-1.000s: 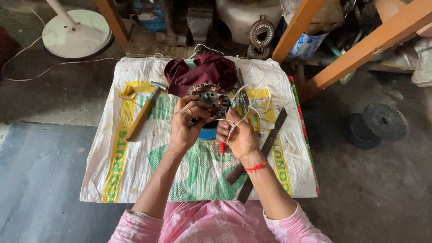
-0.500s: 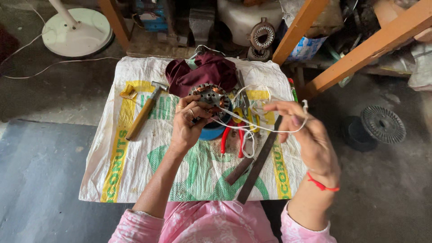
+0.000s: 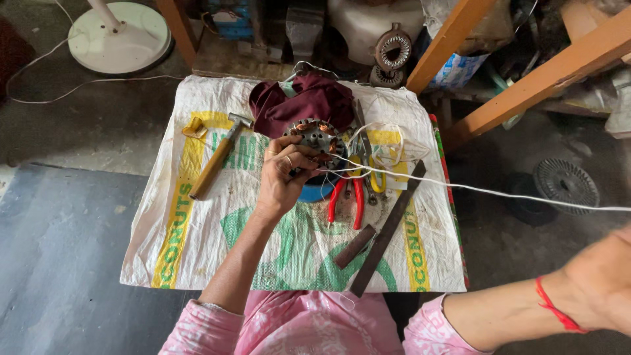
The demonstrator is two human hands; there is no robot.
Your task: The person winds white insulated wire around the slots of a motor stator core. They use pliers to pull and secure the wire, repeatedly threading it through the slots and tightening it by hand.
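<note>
- Head view, only camera: left hand curled around a round motor stator, fingers gripping its near-left rim; stator held just above the centre-far part of the sack.
- Stator's open face tilts up toward the camera; copper windings visible round the core.
- White cord runs taut from the stator toward the right, long axis nearly level, dropping slightly to the right edge of frame.
- Right hand at the near-right edge, blurred and cut off; cannot tell whether it pinches the cord. Red thread band on that wrist.
- Surface: white woven sack with green and yellow print, spread flat.
- On it: wooden-handled hammer at left, head far; maroon cloth at far centre; red-handled pliers just right of the left hand; dark flat metal bar lying diagonally, near end toward centre.
- Room: grey concrete floor, white fan base far left, orange wooden frame legs far right, fan guard disc on the floor at right.
</note>
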